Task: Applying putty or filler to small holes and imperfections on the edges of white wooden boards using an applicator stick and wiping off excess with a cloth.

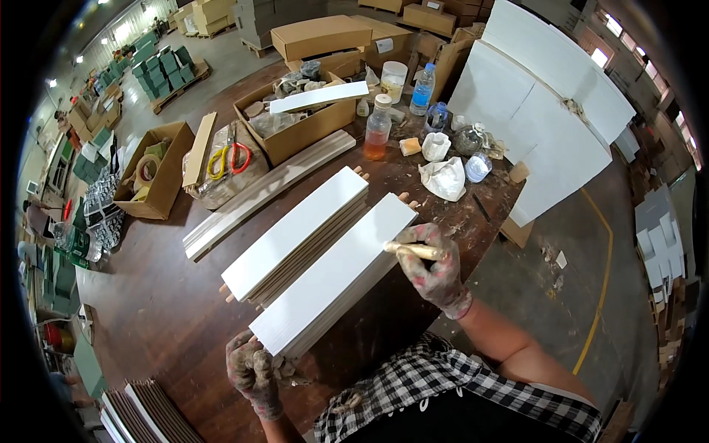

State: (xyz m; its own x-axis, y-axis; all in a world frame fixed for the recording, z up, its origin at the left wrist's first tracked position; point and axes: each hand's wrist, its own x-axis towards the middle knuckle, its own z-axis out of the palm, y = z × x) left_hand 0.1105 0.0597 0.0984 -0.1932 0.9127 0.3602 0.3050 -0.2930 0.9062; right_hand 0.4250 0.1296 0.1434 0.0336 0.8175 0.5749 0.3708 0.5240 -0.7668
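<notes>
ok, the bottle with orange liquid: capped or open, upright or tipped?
Upright and capped: the bottle stands on the table with a white cap on top, orange liquid filling its lower part.

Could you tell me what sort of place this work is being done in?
Most likely a furniture or woodworking factory floor: stacks of white panels lie on a glue-stained workbench, cardboard boxes sit on pallets, and a yellow line marks the concrete floor.

Both gloved hands are low: left hand [252, 371] fingers curled, right hand [434, 263] fingers clenched.
</notes>
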